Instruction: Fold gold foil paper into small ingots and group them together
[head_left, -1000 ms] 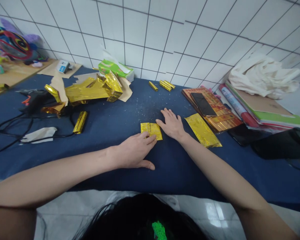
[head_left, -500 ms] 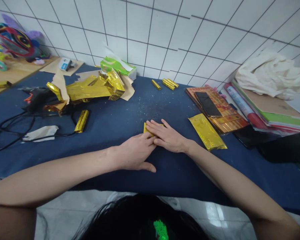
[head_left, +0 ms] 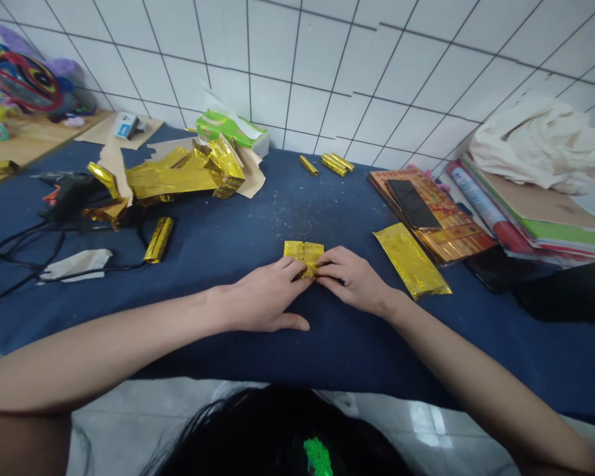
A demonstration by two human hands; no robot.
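Note:
A small folded piece of gold foil paper [head_left: 304, 250], with creases across its middle, lies on the blue cloth in front of me. My left hand [head_left: 265, 294] is palm down, its bent fingers together on the near left part of the paper and its thumb stretched away. From the other side, my right hand [head_left: 354, 277] pinches the paper's near right edge, fingertips close to the left ones. The fingers partly hide the near edge of the paper. A larger flat gold foil piece [head_left: 412, 260] rests to the right of my right hand.
Rolled gold tubes [head_left: 334, 164] lie at the back, and another gold roll [head_left: 159, 240] at left. A glue gun [head_left: 69, 196] with its black cord, crumpled gold foil [head_left: 173, 178] and a tissue pack [head_left: 233, 129] stand left. A phone [head_left: 414, 203] tops orange-gold sheets at right.
My right hand has drawn back to the right off the paper and bent its fingers into a pinch at the near edge. More of the creased gold paper shows. My left hand has barely moved.

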